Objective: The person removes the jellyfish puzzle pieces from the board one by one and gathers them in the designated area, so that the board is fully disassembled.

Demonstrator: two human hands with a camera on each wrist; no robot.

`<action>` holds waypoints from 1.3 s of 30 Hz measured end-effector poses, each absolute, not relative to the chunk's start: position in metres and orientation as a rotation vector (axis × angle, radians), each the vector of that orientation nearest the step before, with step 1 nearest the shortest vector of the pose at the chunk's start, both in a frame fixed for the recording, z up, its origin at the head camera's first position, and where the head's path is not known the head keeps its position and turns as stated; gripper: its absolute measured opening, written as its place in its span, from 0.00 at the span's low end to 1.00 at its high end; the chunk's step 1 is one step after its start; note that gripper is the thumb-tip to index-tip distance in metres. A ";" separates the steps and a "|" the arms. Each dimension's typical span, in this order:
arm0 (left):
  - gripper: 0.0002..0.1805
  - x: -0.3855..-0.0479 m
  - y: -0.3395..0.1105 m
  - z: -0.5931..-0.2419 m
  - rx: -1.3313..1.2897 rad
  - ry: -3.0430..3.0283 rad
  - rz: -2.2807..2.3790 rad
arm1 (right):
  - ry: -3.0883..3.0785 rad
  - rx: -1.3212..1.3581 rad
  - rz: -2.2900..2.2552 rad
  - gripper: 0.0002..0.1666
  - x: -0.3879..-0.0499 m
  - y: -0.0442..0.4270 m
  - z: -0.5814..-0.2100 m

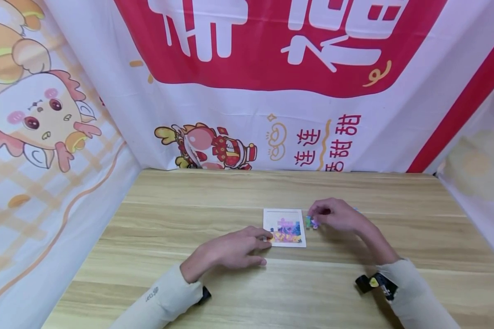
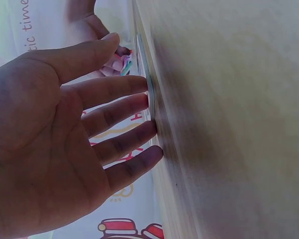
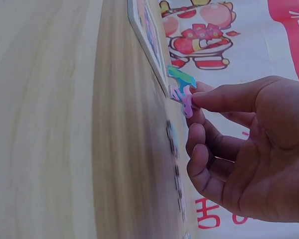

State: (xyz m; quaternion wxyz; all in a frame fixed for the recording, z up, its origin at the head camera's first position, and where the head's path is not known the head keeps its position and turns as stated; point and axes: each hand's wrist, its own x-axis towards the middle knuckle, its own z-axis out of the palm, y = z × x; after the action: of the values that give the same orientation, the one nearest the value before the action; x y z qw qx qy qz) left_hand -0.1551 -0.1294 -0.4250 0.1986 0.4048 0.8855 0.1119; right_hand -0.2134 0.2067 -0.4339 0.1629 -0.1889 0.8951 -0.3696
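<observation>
A small white jigsaw tray (image 1: 285,213) lies flat on the table, its lower part filled with joined pink, yellow and blue pieces (image 1: 287,232). My left hand (image 1: 240,248) rests at the tray's left edge, fingers extended and fingertips touching the edge and the tabletop. In the right wrist view, my right hand (image 3: 249,144) pinches a pink, green and blue jigsaw piece (image 3: 183,84) between thumb and forefinger. That hand is just right of the tray, and the piece is held by the tray's edge.
Several loose jigsaw pieces (image 3: 178,179) lie on the wooden table (image 1: 197,196) below my right hand, partly hidden by it in the head view. A printed cloth (image 1: 247,105) hangs behind the table's far edge, and another cloth (image 1: 45,151) along the left side.
</observation>
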 end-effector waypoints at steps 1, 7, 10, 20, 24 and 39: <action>0.30 -0.155 -0.129 -0.425 1.132 2.477 0.313 | 2.558 -0.539 -1.052 0.08 -0.213 0.209 -0.434; 0.30 -0.156 -0.130 -0.424 1.123 2.476 0.326 | 2.569 -0.526 -1.037 0.08 -0.212 0.219 -0.432; 0.29 -0.156 -0.130 -0.424 1.121 2.473 0.334 | 2.569 -0.512 -1.020 0.08 -0.211 0.221 -0.432; 0.29 -0.157 -0.130 -0.425 1.100 2.448 0.362 | 2.563 -0.449 -0.962 0.09 -0.212 0.226 -0.436; 0.29 -0.157 -0.130 -0.426 1.100 2.447 0.361 | 2.560 -0.458 -0.976 0.08 -0.211 0.224 -0.438; 0.28 -0.159 -0.129 -0.426 1.100 2.456 0.356 | 2.604 -0.439 -0.948 0.08 -0.211 0.220 -0.437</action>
State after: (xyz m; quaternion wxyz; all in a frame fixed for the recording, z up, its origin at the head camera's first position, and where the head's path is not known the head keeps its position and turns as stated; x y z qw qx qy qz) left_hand -0.1586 -0.1288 -0.4256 0.2122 0.3960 0.8842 0.1281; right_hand -0.2111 0.2204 -0.4373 0.1672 -0.1542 0.9151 -0.3330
